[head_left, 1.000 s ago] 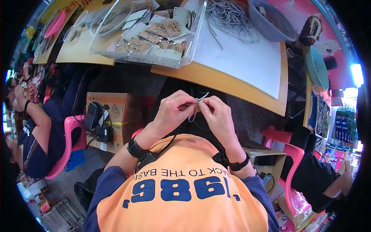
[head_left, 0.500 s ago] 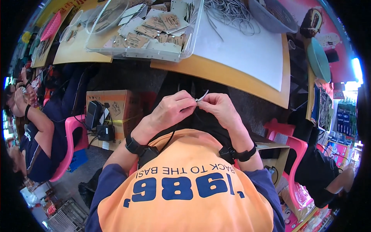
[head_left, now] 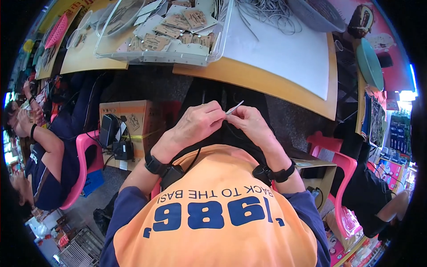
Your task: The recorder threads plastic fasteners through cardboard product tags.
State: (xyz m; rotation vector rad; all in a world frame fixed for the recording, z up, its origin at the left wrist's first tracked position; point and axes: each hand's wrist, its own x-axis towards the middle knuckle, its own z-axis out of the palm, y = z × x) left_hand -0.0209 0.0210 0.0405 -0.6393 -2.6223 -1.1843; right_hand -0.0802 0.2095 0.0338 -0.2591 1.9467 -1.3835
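A thin pale strip [head_left: 235, 107], perhaps the end of a cord, sticks up between my fingertips over my lap. My left hand [head_left: 200, 122] is closed in a pinch at its lower end, with the fingers curled. From the other side my right hand [head_left: 251, 122] pinches it between thumb and forefinger. The two hands almost touch, and their fingers hide the rest of the strip. Beyond them on the table [head_left: 262, 82] lie loose grey cords [head_left: 271, 18].
A clear plastic bin [head_left: 151, 60] full of printed cards [head_left: 178, 26] overhangs the table's near edge. At the back right stands a grey basket [head_left: 318, 15]. Cardboard boxes [head_left: 142, 115] are on the floor at left. People sit on pink chairs [head_left: 80, 169] at both sides.
The strip's tip has shifted slightly up and right, and it now lies at a flatter slant. Both hands keep their pinch in nearly the same place. The view has tilted a little.
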